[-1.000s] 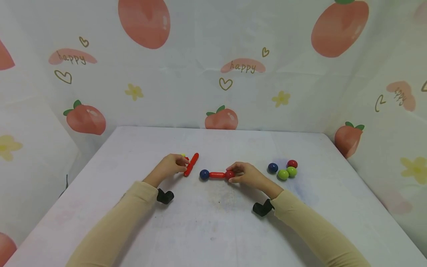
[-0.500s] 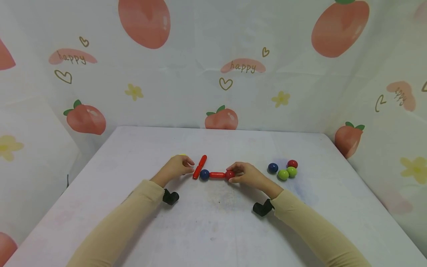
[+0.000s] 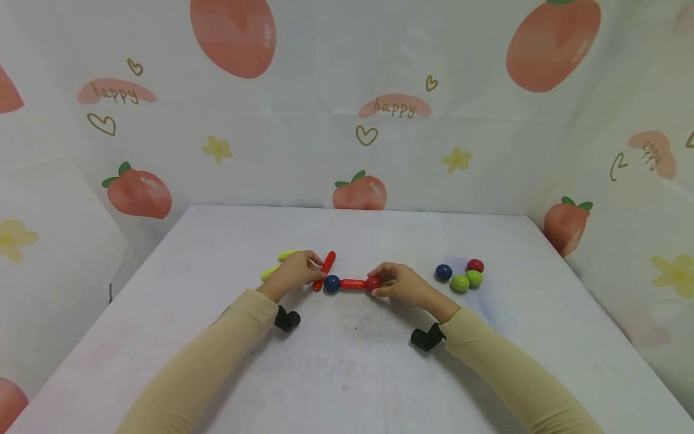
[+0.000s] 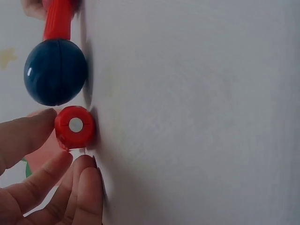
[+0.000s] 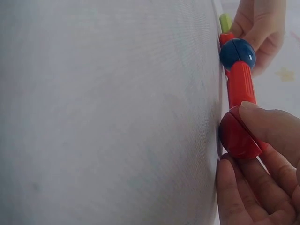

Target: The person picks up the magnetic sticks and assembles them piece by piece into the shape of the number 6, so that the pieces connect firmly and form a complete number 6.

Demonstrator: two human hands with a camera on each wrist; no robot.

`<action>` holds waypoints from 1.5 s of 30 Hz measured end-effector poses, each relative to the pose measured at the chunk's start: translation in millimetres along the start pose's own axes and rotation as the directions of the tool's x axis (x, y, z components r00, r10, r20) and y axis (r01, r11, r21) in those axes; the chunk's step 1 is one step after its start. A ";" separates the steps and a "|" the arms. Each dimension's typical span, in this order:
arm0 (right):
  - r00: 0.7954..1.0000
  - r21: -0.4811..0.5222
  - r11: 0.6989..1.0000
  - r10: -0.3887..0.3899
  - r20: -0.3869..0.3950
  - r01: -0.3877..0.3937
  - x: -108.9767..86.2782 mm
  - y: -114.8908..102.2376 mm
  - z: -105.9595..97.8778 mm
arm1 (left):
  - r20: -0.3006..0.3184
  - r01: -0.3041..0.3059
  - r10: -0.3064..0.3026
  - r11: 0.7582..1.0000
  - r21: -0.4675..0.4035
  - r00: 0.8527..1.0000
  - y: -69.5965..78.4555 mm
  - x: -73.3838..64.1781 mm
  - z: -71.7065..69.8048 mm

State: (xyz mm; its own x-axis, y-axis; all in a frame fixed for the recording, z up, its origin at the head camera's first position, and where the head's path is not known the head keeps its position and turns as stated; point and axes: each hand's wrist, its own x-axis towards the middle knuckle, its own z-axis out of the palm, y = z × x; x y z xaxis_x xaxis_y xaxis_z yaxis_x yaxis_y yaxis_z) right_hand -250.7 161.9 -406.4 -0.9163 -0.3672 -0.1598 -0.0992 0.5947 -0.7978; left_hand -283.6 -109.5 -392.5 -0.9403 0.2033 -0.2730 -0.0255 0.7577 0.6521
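My left hand [image 3: 295, 271] pinches a red magnetic rod [image 3: 329, 260] between thumb and fingertips. In the left wrist view, the end of this red rod [image 4: 75, 136] shows a round silvery tip, close beside the blue ball [image 4: 55, 72]. A second red rod [image 3: 353, 284] joins that blue ball [image 3: 332, 284] to a red ball [image 3: 372, 284], all lying in a line on the table. My right hand [image 3: 403, 285] holds the red ball, its thumb on one side and fingers on the other, as the right wrist view shows on the red ball [image 5: 238, 136].
Yellow-green rods [image 3: 270, 272] lie behind and left of my left hand. To the right on the white table [image 3: 347, 361] sit another blue ball [image 3: 443, 273], two green balls [image 3: 460, 283] and another red ball [image 3: 475, 266]. A printed cloth [image 3: 303, 120] hangs behind.
My left hand has moved right, and the red rod beside it has shifted right, up to the blue ball. More of the yellow-green rods now shows. My right hand has stayed on the red ball.
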 end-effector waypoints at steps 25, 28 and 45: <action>1.000 -0.006 1.000 -0.001 0.003 0.001 2.4 1.8 -0.8 | -0.069 0.027 -0.023 0.998 0.051 0.997 4.9 -2.6 -3.2; 1.000 -0.010 1.000 -0.006 0.006 0.006 2.8 2.1 -1.0 | -0.075 0.027 -0.023 0.998 0.054 0.997 4.0 -3.8 -4.1; 1.000 -0.006 1.000 -0.006 0.012 0.006 3.1 1.9 -1.5 | -0.101 0.038 -0.035 0.999 0.031 0.994 -0.1 -5.9 -13.4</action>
State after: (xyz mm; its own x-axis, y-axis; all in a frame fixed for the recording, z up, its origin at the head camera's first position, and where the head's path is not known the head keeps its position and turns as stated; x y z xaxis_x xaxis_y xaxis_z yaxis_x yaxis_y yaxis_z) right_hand -254.3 163.0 -407.5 -0.9111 -0.3790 -0.1621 -0.1068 0.5968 -0.7952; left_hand -282.6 -119.1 -381.5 -0.9683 0.1132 -0.2228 -0.0508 0.7838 0.6189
